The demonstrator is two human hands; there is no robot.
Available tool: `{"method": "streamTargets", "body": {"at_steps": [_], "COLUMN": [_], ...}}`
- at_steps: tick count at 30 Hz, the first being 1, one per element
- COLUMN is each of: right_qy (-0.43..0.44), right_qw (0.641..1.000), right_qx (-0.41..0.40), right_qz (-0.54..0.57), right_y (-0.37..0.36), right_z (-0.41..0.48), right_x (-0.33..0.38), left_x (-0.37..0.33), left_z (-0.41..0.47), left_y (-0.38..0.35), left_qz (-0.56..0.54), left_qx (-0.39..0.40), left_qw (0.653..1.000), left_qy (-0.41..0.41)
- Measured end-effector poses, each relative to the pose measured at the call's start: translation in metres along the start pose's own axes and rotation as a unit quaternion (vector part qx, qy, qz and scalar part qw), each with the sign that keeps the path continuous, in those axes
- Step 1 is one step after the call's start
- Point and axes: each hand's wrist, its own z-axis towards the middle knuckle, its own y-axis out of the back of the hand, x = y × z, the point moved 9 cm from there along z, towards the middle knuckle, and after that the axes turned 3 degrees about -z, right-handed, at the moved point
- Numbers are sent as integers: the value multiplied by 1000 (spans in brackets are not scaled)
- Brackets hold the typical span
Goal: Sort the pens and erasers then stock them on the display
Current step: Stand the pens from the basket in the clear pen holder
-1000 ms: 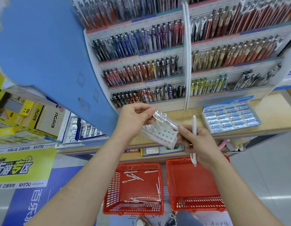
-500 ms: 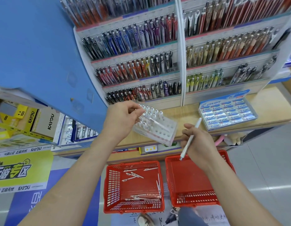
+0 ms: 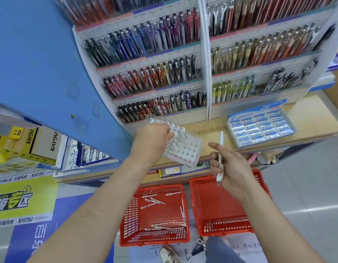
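My left hand [image 3: 154, 138] grips a clear pen holder [image 3: 185, 151] with round holes, tilted above the wooden shelf [image 3: 308, 122]. Several white pens stand in its far rows. My right hand [image 3: 230, 168] holds one white pen [image 3: 220, 158] upright, apart from the holder and to its right. A left red basket [image 3: 154, 215] on the floor holds several loose white pens. Beside it, the right red basket [image 3: 221, 205] has nothing visible in it. A blue Pilot eraser box [image 3: 259, 128] sits on the shelf at the right.
Tiered racks of coloured pens [image 3: 154, 76] fill the wall behind the shelf. A blue panel [image 3: 41, 63] juts out at the left, with yellow Kayou boxes [image 3: 31, 141] beneath it. My shoes [image 3: 168, 253] stand just behind the baskets.
My left hand has tilted the holder and moved it toward the shelf. My right hand has drawn away to the right, turning its pen upright.
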Motion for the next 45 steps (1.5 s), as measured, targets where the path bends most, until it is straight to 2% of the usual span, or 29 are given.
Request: {"method": "streamTargets", "body": {"at_steps": [6,9,15,18,20,21,23,25,29,31,34,36,38,41,45], "right_qy": [0,2,49,74,91,97,112,120,104,95,79,72,71,88,112], "right_qw": [1000,999,996,995,994,993,992,991,992,992,993,994,996,990,950], "right_qx": [19,19,32,45,48,50,52,56,60,66,77,78,53,-25,-96], "right_qz": [21,28,-67,-53,-42,-34,-20,-16,26,41,34,31,17,-104,-277], "right_y": [-5,-5,-17,-22,-23,-23,-25,-29,-32,-35,-40,-40,-31,-8,7], "right_z": [1,1,-9,-12,-12,-11,-9,-9,-9,-9,-8,-7,-3,5,17], "right_x": [-2,-4,8,16,21,22,25,28,27,26,21,18,16,12,2], "left_x": [4,3,3,5,1,-2,-10,-17,0,3,3,11,23,33,28], "left_z": [1,4,8,5,-3,-10,-24,-39,-52,-57,-60,-57,-53,-46,-39], "left_y": [-13,-21,-26,-18,-4,-1,-7,-12,-11,-15,-15,-6,10,35,47], "left_qz": [-11,17,64,31,-58,-136,-288,-376,-501,-541,-562,-544,-487,-371,-247], "left_qx": [28,41,43,45,8,6,49,88,40,44,39,-2,-58,-107,-115], "left_qw": [999,999,996,996,994,986,949,911,836,806,786,797,834,900,955], "left_qy": [29,30,43,75,89,99,119,141,218,237,255,262,253,200,120]}}
